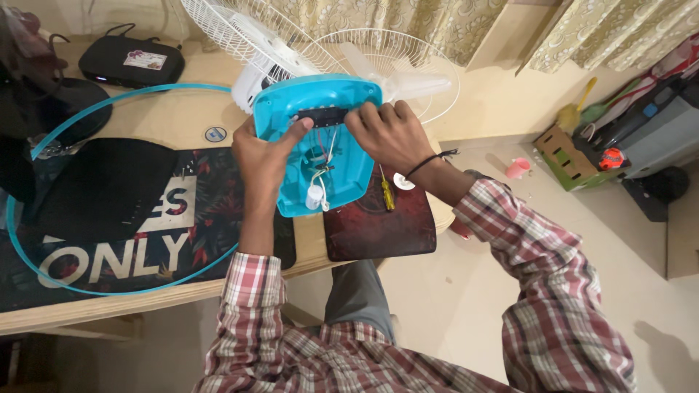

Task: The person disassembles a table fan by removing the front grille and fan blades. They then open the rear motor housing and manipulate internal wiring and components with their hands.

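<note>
Your left hand (263, 156) and right hand (389, 135) have their fingers closed on the turquoise fan base (320, 145) above the counter (167, 116).

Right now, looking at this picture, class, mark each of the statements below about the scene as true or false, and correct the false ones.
1. Both hands hold the turquoise fan base. True: the left hand and right hand each have a grip on the turquoise fan base.
2. White wires show inside the base. True: white wires hang in its open underside.
3. The screwdriver is in the right hand. False: the yellow-handled screwdriver lies on the dark red mat.
4. The teal ring hangs on the wall. False: the teal ring lies on the desk.
5. A pink cup stands on the floor. True: the pink cup is there.
</note>
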